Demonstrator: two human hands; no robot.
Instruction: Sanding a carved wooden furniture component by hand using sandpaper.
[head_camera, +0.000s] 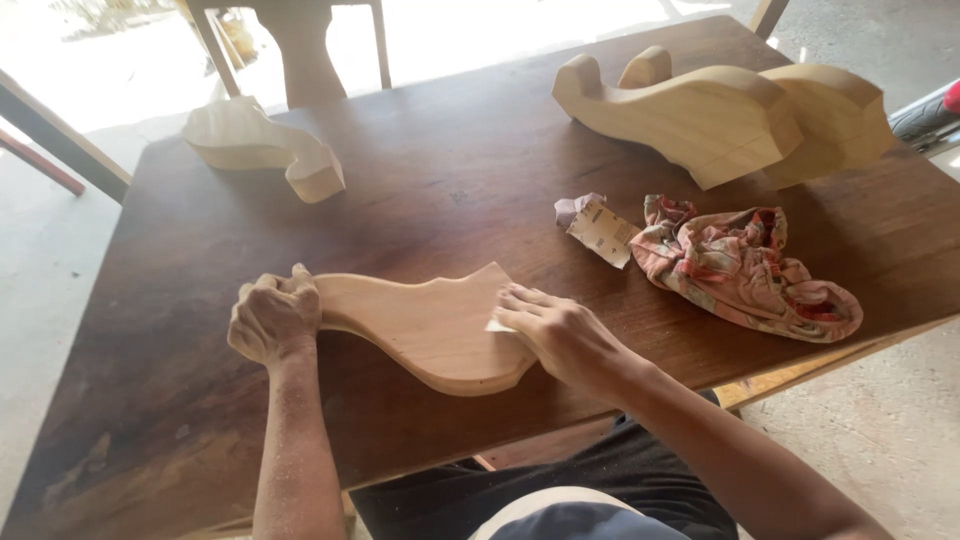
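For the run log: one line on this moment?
left hand grips wood piece end | right hand presses sandpaper on it | table

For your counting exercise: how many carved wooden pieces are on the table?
4. One under both hands, one at far left, two side by side at far right. None seem hidden.

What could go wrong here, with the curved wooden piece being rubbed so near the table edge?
The curved wooden piece overhangs the table edge, so a hard push might slide it off. The left hand grips only its narrow end, so it may pivot. The right hand presses a small sheet; fingertips could scrape the wood.
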